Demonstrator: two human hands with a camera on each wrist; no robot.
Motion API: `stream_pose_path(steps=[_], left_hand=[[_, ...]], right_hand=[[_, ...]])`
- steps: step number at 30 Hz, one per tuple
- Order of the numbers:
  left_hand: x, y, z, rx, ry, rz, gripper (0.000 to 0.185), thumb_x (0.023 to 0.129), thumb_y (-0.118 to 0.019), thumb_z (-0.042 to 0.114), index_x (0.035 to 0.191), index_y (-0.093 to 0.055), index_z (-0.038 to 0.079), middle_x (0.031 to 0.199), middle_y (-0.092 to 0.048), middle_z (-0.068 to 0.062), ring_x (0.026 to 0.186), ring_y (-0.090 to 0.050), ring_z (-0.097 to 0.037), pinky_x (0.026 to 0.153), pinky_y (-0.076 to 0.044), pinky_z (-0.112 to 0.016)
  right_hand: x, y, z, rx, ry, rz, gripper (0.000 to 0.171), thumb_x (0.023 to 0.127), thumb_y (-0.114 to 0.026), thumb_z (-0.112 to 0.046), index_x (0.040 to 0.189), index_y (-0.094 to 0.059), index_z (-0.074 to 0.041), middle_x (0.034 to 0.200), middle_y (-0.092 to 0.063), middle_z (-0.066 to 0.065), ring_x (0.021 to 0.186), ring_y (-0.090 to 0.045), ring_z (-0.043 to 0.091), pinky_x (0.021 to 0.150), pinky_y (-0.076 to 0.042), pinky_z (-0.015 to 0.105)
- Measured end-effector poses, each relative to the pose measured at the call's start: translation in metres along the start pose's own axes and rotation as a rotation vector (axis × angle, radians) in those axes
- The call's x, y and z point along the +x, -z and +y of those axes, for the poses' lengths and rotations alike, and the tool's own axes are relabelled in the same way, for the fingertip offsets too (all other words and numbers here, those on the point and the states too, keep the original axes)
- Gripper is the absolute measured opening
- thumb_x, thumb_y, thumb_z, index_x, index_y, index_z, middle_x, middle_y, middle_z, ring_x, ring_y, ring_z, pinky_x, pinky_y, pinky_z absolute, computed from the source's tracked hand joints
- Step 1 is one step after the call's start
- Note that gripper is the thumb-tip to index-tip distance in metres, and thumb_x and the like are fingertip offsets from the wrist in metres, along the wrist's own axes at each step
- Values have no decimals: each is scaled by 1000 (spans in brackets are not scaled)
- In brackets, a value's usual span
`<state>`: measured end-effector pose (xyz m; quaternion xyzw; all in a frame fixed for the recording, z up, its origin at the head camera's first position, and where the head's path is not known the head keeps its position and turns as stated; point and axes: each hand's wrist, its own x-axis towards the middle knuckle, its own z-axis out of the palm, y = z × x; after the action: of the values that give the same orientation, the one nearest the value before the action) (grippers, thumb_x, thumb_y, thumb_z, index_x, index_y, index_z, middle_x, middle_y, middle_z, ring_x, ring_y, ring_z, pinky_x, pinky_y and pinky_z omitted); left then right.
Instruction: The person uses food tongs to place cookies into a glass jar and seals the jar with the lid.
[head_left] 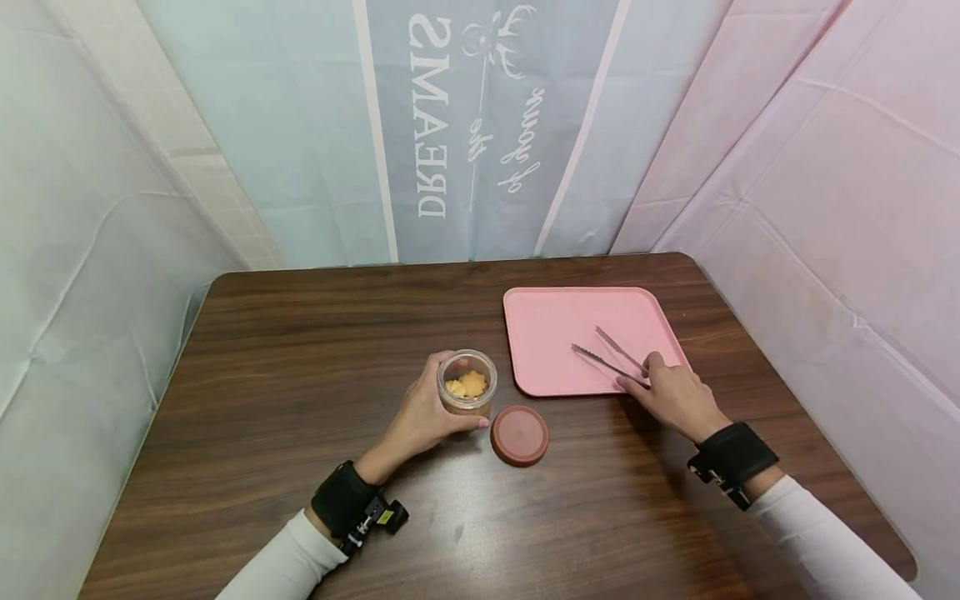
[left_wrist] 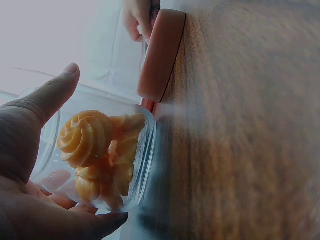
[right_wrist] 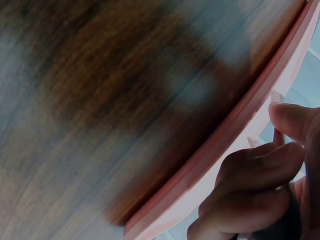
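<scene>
Tongs lie on the pink tray right of frame centre, their long axis running from lower right to upper left, tips splayed toward the upper left. The right hand pinches their near end with curled fingers. The left hand wraps an open jar of yellow cookies at centre; its lid lies beside it. Dark wood table, pastel sheets behind.

Left hand curled in a grip; right hand pinching, fingers bent.
</scene>
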<state>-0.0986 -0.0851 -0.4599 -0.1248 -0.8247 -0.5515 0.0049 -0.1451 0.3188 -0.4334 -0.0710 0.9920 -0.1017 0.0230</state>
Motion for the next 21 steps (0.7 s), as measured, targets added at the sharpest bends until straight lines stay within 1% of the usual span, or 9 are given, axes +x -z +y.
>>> stream_pose_path(steps=[10,17,21], left_hand=[[0,0,-2,8,-13,1,102,66,-104,27,147,-44,10,140,-65,-10,127,-62,-32,107,-45,-53],[0,0,-1,3,-10,3,102,66,-104,26,147,-43,11,141,-64,-12,128,-62,-34,107,-45,-54],[0,-1,-2,5,-9,2,102,67,-104,27,147,-43,11,141,-64,-13,128,-62,-34,107,-45,-54]], right_hand=[[2,-5,3,16,-8,22,52,101,-69,-49,105,-55,0,75,-60,15,65,-58,29,52,-47,49],[0,-7,2,17,-28,52,51,102,-68,-49,104,-54,0,69,-56,12,61,-55,27,50,-45,44],[-3,-8,1,-5,-36,64,51,103,-66,-48,103,-53,0,65,-53,11,58,-52,26,48,-42,42]])
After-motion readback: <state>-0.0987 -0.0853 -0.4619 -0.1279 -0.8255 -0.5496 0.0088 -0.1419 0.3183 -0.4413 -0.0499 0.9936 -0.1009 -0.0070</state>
